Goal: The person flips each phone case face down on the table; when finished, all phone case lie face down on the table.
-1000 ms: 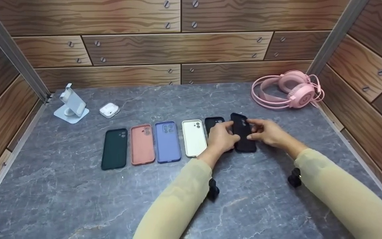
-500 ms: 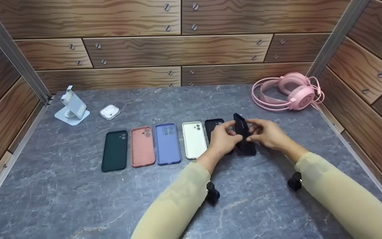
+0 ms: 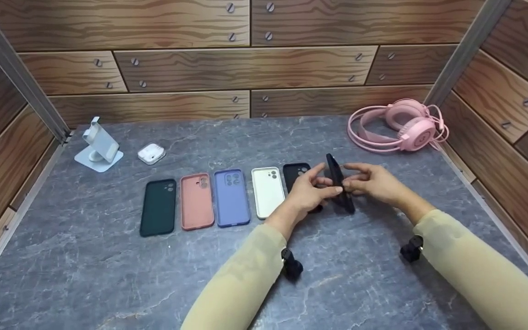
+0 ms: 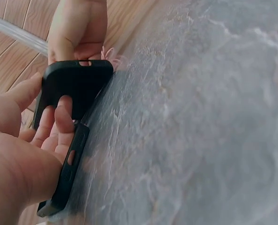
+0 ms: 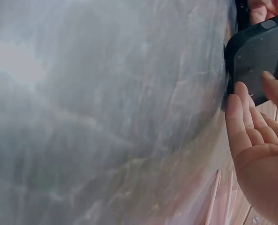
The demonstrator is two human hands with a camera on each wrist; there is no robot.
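Note:
A black phone case stands tilted on its long edge between my hands, seen almost edge-on in the head view. My left hand holds it from the left, its thumb and fingers at the back of the case in the left wrist view. From the right, my right hand holds it too; in the right wrist view the thumb lies over the dark inner face and the fingertips are at its lower edge. A second black phone case lies flat, partly hidden under my left hand.
Left of the hands, a row of phone cases lies flat: dark green, pink, blue-purple and white. Farther back are a white stand, boxed white earphones and pink headphones. Wood-patterned walls enclose the table.
The black case between my hands has turned from nearly flat to standing on its edge. My left thumb has moved right with it, and the right hand has shifted slightly right. The other cases stay put.

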